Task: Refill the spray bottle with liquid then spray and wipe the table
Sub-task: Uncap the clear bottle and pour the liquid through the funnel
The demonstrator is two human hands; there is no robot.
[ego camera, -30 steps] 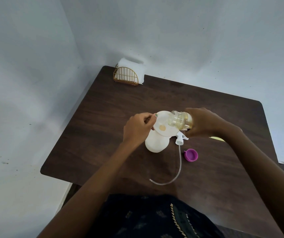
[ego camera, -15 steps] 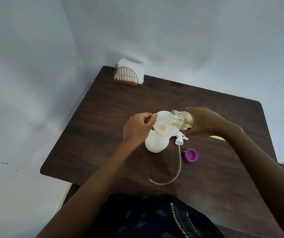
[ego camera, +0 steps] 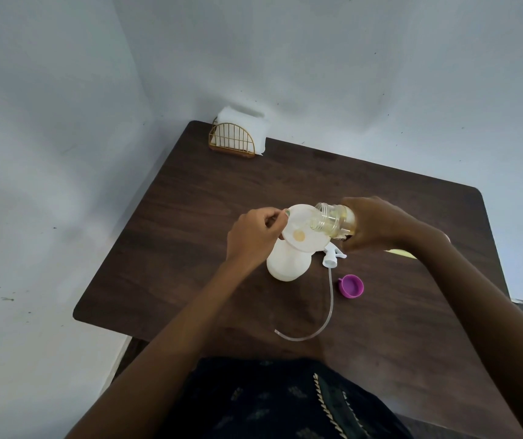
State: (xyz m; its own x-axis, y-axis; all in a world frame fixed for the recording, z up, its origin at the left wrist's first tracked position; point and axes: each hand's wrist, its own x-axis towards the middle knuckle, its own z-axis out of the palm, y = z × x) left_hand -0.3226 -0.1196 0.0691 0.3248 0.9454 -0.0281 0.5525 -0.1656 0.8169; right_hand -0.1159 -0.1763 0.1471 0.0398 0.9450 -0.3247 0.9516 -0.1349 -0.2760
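Note:
A white spray bottle (ego camera: 288, 264) stands upright mid-table with a pale funnel (ego camera: 304, 231) in its neck. My left hand (ego camera: 253, 236) pinches the funnel's left rim. My right hand (ego camera: 377, 226) grips a clear bottle of yellow liquid (ego camera: 333, 221), tipped on its side with its open mouth over the funnel. A little yellow liquid pools in the funnel's throat. The white spray head (ego camera: 333, 256) with its long clear tube lies on the table to the right of the spray bottle.
A purple cap (ego camera: 351, 286) lies open side up on the dark wooden table (ego camera: 285, 179), right of the tube. A gold wire holder with white napkins (ego camera: 233, 139) stands at the far left corner. Something yellow (ego camera: 401, 253) peeks out behind my right wrist.

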